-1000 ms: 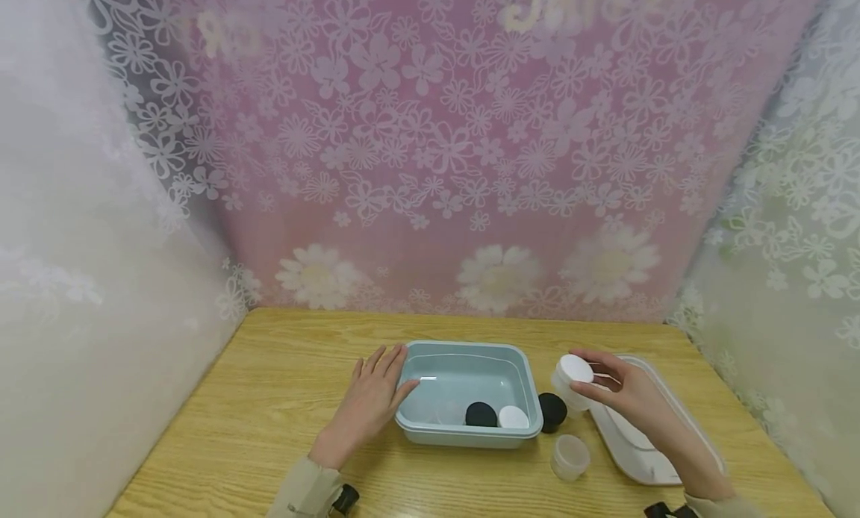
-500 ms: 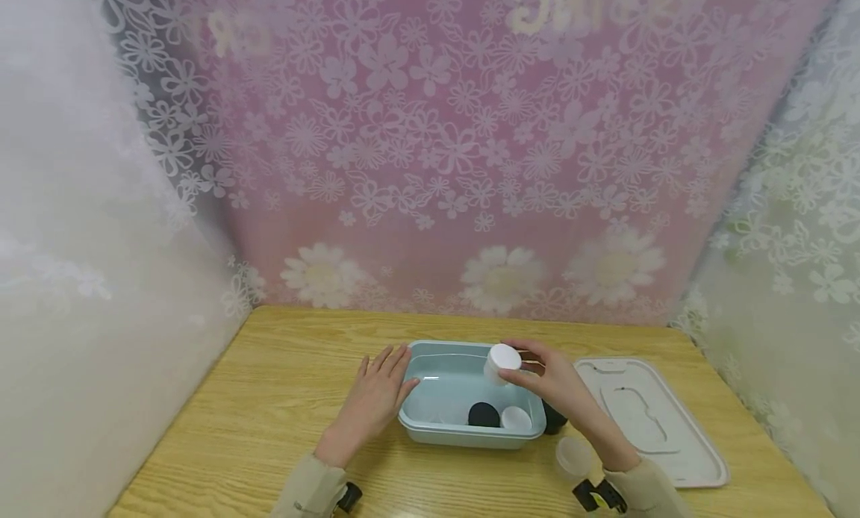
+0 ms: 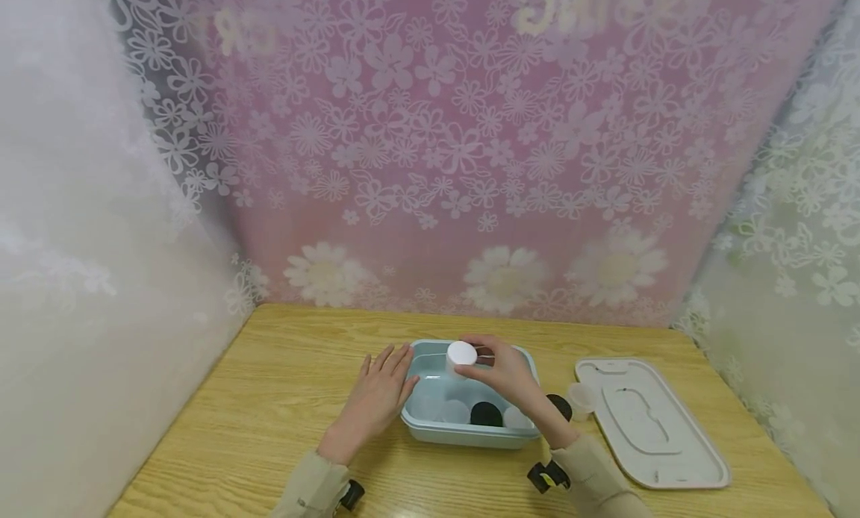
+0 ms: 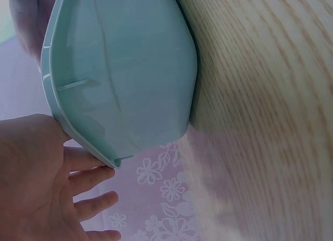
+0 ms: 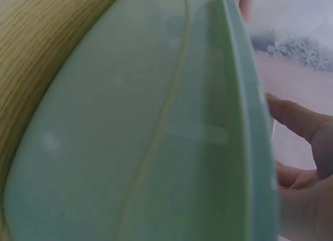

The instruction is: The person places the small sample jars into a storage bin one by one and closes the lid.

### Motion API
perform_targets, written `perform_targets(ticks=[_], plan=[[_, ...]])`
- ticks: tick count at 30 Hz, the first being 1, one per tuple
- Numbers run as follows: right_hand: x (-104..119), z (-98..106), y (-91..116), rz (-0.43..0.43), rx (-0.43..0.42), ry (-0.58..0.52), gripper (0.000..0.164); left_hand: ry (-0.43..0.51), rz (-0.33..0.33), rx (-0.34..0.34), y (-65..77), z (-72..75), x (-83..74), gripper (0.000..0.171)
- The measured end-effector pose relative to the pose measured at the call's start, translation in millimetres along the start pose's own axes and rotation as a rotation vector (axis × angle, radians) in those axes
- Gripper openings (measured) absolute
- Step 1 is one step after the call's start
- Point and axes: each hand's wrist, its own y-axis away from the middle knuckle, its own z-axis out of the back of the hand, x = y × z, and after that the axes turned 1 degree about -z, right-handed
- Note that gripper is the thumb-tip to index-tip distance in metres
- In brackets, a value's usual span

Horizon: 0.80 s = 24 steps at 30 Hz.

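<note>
A small jar with a white lid is held between the thumb and fingers of my right hand, above the inside of a pale blue plastic basin. My left hand rests against the basin's left rim, fingers spread and mostly straight. In the left wrist view, the left hand touches the rim at its corner. Along the basin's near side sit a clear round piece, a black-lidded jar and a white-lidded one. The right wrist view shows mainly the basin's outer wall; the held jar is mostly hidden there.
Right of the basin stand another black-topped jar, partly behind my right forearm, and a translucent jar. A white tray-like lid lies farther right on the wooden table. A floral curtain hangs behind.
My right hand has carried the white-lidded jar leftward from beside the tray-like lid to over the basin. The left hand has stayed at the rim. The right sleeve now covers the nearer clear jar.
</note>
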Motion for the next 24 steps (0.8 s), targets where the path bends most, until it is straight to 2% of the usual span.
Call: perform_targets(ticks=[9,16,24], plan=[[3.0,-26.1,-16.9,-0.001,0.051,0.016,0.050,-0.006,-0.017,-0.038,0.7,0.7,-0.8,0.049],[-1.0,-45.5,-28.1,0.010,0.075,0.112,0.047,-0.030,-0.021,-0.047,0.4,-0.6,0.7,0.049],[-0.6,-56.2,-33.4,0.002,0.130,0.219,0.045,-0.037,-0.029,-0.045,0.9,-0.7,1.6,0.049]])
